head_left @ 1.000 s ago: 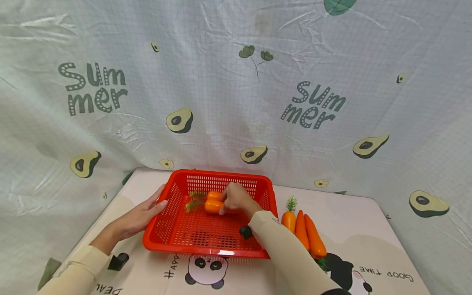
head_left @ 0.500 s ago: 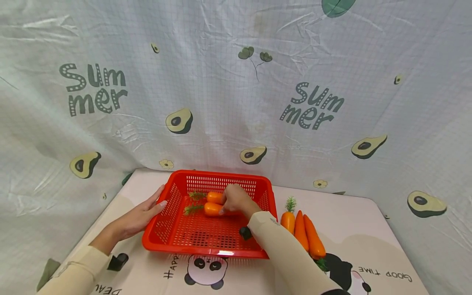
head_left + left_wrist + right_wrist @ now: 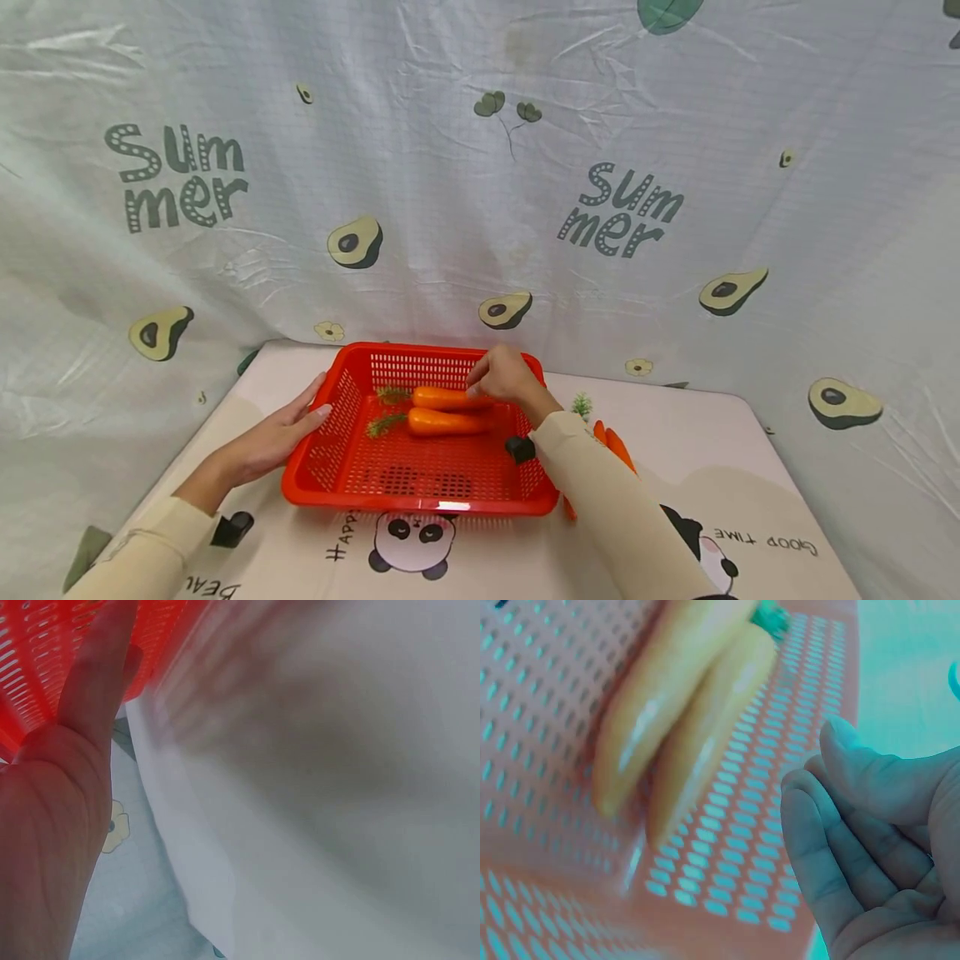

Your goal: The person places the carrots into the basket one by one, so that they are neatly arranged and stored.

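Two orange carrots with green tops lie side by side in a red basket (image 3: 352, 500), the front carrot (image 3: 442, 422) nearer me and the rear carrot (image 3: 431, 397) behind it. My right hand (image 3: 506, 375) is over the basket's back right part, overlapping the rear carrot's tip in the head view. In the right wrist view its loosely bent fingers (image 3: 806, 832) hold nothing, apart from both carrots. With straight fingers, my left hand (image 3: 270, 433) touches the basket's left side, thumb at the rim. The left wrist view shows it against the slotted wall (image 3: 37, 660).
More carrots (image 3: 617, 447) lie on the table right of the basket, partly hidden by my right sleeve (image 3: 607, 492). The pale table (image 3: 735, 450) has panda prints. A patterned curtain (image 3: 450, 208) hangs behind it.
My right hand has let go of the front carrot and moved up and to the right. Both carrots now show nearly whole. My left hand stays at the basket's side.
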Motion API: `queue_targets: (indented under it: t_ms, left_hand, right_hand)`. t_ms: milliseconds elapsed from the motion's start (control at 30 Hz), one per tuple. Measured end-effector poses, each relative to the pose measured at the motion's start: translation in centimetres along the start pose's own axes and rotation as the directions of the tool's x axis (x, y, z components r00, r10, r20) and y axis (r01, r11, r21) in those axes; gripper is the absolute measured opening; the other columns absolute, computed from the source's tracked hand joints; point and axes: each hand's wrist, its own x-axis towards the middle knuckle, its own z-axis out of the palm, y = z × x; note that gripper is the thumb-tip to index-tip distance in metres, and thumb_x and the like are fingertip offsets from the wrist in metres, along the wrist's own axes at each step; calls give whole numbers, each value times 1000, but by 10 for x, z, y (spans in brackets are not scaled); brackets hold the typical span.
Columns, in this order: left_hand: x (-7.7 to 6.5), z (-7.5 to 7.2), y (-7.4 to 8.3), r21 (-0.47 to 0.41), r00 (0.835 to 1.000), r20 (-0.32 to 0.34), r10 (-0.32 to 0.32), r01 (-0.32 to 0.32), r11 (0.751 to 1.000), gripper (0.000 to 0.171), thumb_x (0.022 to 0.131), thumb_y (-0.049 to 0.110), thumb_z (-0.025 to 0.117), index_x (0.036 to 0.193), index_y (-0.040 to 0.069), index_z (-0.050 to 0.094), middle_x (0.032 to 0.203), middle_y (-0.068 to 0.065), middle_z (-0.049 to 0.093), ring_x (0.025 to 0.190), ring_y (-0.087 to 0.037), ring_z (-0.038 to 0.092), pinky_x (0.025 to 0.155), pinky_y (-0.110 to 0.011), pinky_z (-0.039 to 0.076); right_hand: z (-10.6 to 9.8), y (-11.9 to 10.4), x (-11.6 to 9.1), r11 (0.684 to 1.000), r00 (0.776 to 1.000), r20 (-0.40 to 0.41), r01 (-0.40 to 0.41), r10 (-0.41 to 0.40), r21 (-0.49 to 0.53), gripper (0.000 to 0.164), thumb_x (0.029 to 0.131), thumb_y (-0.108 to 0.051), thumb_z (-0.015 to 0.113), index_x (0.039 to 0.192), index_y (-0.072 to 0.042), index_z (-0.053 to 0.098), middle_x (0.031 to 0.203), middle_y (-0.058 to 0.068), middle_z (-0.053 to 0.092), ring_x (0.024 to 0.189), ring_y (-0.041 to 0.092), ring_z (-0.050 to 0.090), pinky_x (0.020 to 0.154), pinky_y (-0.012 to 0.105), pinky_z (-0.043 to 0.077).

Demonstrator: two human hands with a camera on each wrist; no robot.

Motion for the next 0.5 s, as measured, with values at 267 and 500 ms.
queue_targets:
  t_ms: [267, 500]
  left_hand:
    - [1, -1, 1, 18, 1000, 7, 2, -2, 1000, 84, 111, 42, 46, 166, 31, -17, 171, -29, 17, 134, -41, 53, 99, -49, 61]
    - [-1, 1, 2, 36, 1000, 17, 11, -12, 999, 83, 112, 40, 45, 166, 30, -17, 171, -29, 16, 136, -43, 51, 99, -50, 60]
  right_hand:
    - [-32, 12, -18, 996, 997, -43, -58, 61, 71, 12, 83, -11, 87, 94, -7, 86, 104, 10, 82, 100, 25, 68, 84, 34, 59]
    - [-52, 34, -37, 996, 994, -66, -80, 83, 44, 14, 84, -15, 86, 96, -7, 86, 106, 10, 80, 95, 24, 64, 80, 33, 56]
